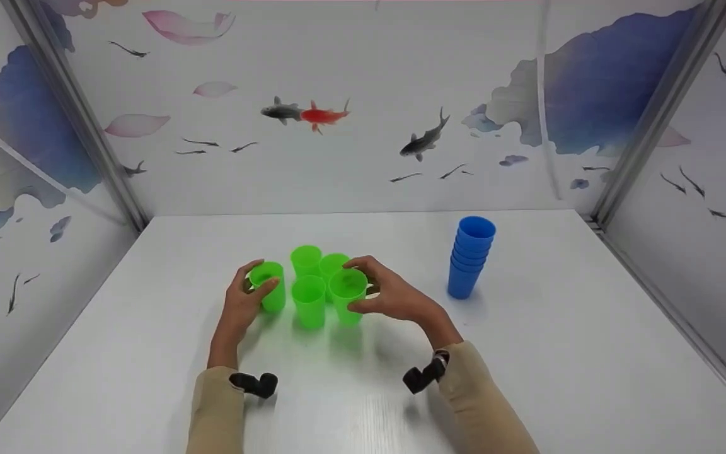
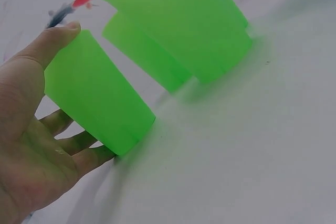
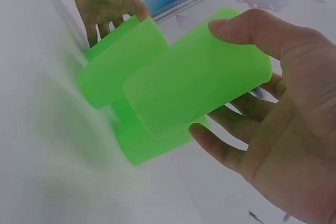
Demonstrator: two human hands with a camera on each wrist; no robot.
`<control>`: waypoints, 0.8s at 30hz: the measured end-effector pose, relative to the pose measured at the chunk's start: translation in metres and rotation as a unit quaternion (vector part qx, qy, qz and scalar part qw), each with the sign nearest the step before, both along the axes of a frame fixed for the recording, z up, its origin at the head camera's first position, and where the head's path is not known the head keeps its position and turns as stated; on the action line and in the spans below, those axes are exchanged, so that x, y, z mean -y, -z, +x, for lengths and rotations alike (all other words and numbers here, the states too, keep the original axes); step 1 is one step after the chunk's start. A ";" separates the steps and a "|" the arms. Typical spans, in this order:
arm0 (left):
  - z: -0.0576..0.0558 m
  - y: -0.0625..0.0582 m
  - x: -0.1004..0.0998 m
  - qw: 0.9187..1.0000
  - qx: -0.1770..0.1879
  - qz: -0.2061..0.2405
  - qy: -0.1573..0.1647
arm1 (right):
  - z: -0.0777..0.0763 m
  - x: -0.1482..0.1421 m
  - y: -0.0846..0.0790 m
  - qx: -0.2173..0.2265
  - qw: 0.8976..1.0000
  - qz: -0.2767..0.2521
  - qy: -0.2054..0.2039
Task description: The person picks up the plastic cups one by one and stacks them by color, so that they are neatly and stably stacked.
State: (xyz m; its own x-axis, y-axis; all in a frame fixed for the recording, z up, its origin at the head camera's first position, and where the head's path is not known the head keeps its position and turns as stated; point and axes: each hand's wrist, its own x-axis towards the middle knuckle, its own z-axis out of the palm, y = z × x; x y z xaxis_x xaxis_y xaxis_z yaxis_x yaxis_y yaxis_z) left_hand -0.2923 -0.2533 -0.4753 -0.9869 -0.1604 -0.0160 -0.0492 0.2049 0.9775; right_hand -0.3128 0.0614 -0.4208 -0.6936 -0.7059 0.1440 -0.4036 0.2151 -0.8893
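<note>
Several green cups stand upright in a cluster on the white table. My left hand (image 1: 241, 309) grips the leftmost cup (image 1: 276, 299), thumb near its rim and fingers along its far side, as the left wrist view also shows. My right hand (image 1: 404, 296) holds the front right cup (image 1: 343, 297) between thumb and fingers; in the right wrist view this cup (image 3: 189, 80) overlaps the others, with a shadow below it in the head view. Between the hands are a front middle cup (image 1: 310, 309) and two rear cups, one at back left (image 1: 305, 257) and one partly hidden (image 1: 333, 263).
A stack of nested blue cups (image 1: 467, 268) stands on the table (image 1: 564, 353) to the right of my right hand. Printed panels with fish and petals enclose the table at the back (image 1: 363, 170) and both sides. A small black camera sits on each wrist.
</note>
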 end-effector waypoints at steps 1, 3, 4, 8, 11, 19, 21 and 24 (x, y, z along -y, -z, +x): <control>0.000 0.000 0.000 1.000 -0.001 0.002 -0.001 | 0.001 0.001 -0.003 -0.002 1.000 -0.001 0.005; 0.002 -0.001 0.001 1.000 -0.005 0.002 -0.003 | 0.004 0.002 -0.008 -0.007 1.000 -0.005 0.012; 0.002 -0.001 0.001 1.000 -0.008 0.003 -0.005 | 0.005 0.003 -0.011 -0.009 1.000 -0.007 0.016; 0.005 -0.002 0.000 1.000 -0.022 0.005 -0.010 | 0.011 0.005 -0.021 -0.015 0.999 -0.016 0.037; 0.005 -0.002 -0.001 1.000 -0.023 0.000 -0.009 | 0.015 0.006 -0.030 -0.019 0.998 -0.023 0.053; 0.004 -0.001 -0.001 1.000 -0.016 -0.009 -0.010 | 0.011 0.025 -0.048 -0.023 0.997 -0.023 0.064; 0.003 -0.001 -0.001 1.000 -0.015 -0.010 -0.009 | 0.007 0.031 -0.052 -0.019 0.997 -0.023 0.064; 0.002 0.000 -0.001 1.000 -0.019 -0.010 -0.009 | 0.003 0.039 -0.057 -0.015 0.997 -0.029 0.065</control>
State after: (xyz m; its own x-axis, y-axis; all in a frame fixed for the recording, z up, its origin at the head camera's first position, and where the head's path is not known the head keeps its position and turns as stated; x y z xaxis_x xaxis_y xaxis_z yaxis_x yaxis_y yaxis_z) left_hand -0.2907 -0.2522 -0.4750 -0.9837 -0.1781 0.0241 -0.0168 0.2246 0.9743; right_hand -0.3102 0.0228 -0.3643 -0.7738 -0.5995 0.2045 -0.4021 0.2154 -0.8899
